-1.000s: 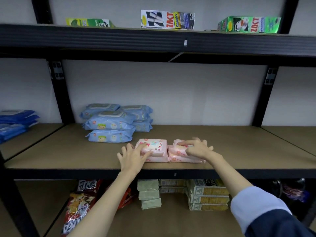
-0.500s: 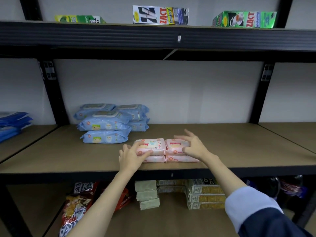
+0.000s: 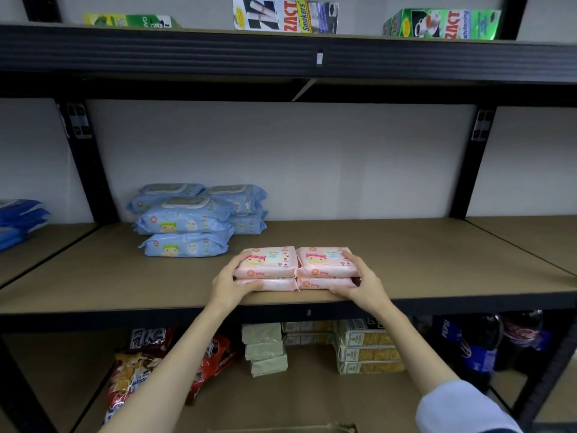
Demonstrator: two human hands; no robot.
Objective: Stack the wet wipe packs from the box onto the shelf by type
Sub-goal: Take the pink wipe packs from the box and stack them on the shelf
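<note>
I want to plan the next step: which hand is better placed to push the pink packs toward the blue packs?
Probably the right hand: it holds the pink packs on the side away from the blue packs.

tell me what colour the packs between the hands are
Pink packs, seen in the head view.

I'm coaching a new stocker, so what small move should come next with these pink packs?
Probably slide both pink stacks back from the shelf edge, level with the blue packs. The left hand and right hand already clasp the outer ends, and the stacks sit flush together near the front lip.
</note>
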